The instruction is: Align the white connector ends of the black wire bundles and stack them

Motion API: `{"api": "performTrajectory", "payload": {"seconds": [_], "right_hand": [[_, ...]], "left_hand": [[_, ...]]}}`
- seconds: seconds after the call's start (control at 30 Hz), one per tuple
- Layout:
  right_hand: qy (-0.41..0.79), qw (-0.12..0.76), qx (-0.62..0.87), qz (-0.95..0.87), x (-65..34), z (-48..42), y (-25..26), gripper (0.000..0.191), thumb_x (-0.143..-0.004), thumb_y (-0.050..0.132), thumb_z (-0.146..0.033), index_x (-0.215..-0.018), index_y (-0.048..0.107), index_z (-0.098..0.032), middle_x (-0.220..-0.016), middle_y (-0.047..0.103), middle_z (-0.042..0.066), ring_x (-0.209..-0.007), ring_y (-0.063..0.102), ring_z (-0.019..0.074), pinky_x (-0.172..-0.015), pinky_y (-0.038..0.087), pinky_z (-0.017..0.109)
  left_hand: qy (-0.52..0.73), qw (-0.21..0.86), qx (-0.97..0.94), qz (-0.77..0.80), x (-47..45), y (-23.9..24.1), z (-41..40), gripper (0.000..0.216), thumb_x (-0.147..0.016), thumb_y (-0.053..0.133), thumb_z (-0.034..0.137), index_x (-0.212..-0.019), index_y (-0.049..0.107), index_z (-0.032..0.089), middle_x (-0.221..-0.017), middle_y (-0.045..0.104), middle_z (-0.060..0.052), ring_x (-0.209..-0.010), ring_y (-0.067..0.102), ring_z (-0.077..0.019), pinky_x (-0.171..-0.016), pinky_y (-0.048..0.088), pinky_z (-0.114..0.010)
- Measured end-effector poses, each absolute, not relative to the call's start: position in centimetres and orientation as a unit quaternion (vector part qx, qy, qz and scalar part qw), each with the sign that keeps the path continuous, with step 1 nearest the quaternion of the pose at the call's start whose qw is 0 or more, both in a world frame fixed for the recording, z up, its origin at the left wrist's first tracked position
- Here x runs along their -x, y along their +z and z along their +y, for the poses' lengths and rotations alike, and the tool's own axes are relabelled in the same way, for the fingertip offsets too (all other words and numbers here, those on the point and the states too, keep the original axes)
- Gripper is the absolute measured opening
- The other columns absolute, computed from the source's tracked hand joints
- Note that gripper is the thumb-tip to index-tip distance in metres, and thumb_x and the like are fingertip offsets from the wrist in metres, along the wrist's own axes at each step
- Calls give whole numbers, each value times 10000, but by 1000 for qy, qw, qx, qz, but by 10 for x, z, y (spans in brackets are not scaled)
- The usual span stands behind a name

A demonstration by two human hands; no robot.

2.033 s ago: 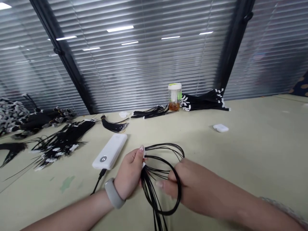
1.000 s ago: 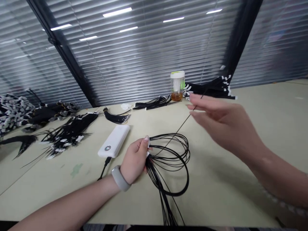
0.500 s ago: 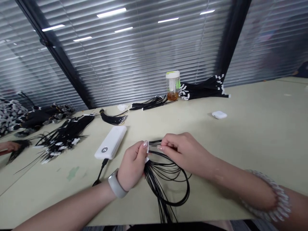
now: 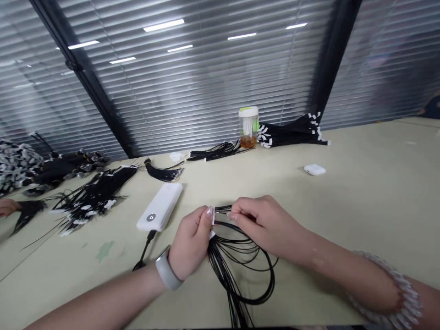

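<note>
My left hand (image 4: 190,240) is closed on a bunch of thin black cords (image 4: 240,266), pinching them at their small white tags just above the pale table (image 4: 360,201). The cords loop out to the right and trail down toward the table's near edge. My right hand (image 4: 264,222) sits just right of the left one, its fingertips pinched on one of the cords close to the white tags. A grey band is on my left wrist and a beaded bracelet on my right.
A white power bank (image 4: 161,207) with a black cable lies left of my hands. Piles of black cords (image 4: 92,195) lie at the left and back (image 4: 292,134). A clear jar (image 4: 248,126) and a white earbud case (image 4: 314,170) stand behind. Another person's hand (image 4: 7,207) shows far left.
My right hand swung up and away to the right with one cord, then came back down and pinched at the tags beside my left hand. My left hand kept its hold.
</note>
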State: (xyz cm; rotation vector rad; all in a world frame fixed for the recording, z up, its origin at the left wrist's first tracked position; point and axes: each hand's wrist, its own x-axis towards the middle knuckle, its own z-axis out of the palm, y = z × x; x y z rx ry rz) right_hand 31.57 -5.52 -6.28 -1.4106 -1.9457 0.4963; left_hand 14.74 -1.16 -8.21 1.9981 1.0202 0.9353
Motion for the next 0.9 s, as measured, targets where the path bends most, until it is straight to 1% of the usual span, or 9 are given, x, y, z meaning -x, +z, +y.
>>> {"api": "performTrajectory", "payload": {"seconds": [0.13,0.27,0.53,0.73,0.8,0.9], "right_hand": [[189,325,518,-768,-317,-54,-63,211,-855,401,-250,-688,505,-175,-516,415,-59,-475,332,53,-464,248,194],[169,316,502,-787,-318,-53,-61,185,-851,397,-209,-698,494,-171,-545,444,-52,-503,360,58,-498,266,193],[102,334,542,-764,-314,-49,-72,172,-861,393,-207,-720,484,-172,-581,481,-36,-529,395,74,-524,261,206],[91,300,512,-799,-319,-49,-72,186,-886,374,-238,-762,497,-175,-656,542,-19,-598,463,87,-560,302,205],[61,293,510,-806,-321,-48,-74,197,-891,365,-249,-776,506,-173,-675,561,-6,-606,483,96,-564,314,211],[-24,279,494,-823,-323,-47,-79,189,-884,361,-213,-795,523,-169,-701,585,14,-614,511,109,-569,325,227]], "left_hand": [[357,340,-776,395,-147,-81,-11,341,-878,300,362,-596,358,180,-552,372,38,-527,341,-100,-518,304,-229],[348,333,-784,392,-147,-81,-10,344,-878,298,363,-594,359,179,-556,372,36,-530,342,-103,-520,306,-231],[323,314,-806,385,-146,-83,-10,339,-877,296,353,-589,348,181,-548,365,40,-525,343,-103,-516,298,-232],[318,353,-791,386,-146,-82,-10,354,-880,306,380,-597,366,175,-551,373,39,-534,351,-101,-518,303,-226],[325,370,-781,384,-146,-82,-10,358,-879,311,386,-597,370,174,-546,369,40,-529,349,-99,-512,305,-222],[323,391,-769,390,-146,-83,-10,366,-878,310,405,-599,375,175,-535,373,41,-513,359,-98,-499,308,-221]]}}
